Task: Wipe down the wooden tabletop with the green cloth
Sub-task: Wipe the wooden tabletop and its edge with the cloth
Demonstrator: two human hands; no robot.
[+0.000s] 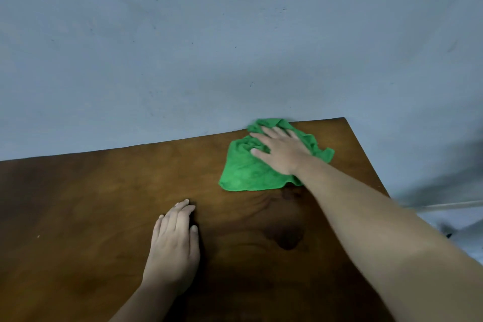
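A crumpled green cloth (245, 172) lies on the dark wooden tabletop (91, 204) near its far right corner, its far edge touching the wall. My right hand (281, 151) presses flat on top of the cloth, fingers spread and pointing left toward the wall. My left hand (173, 240) rests palm down on the bare wood nearer to me, fingers together, holding nothing.
A pale blue-grey wall (209, 47) runs along the table's far edge. The table's right edge (366, 154) drops off to a grey floor, where a pale strip (449, 205) and a blurred dark shape show.
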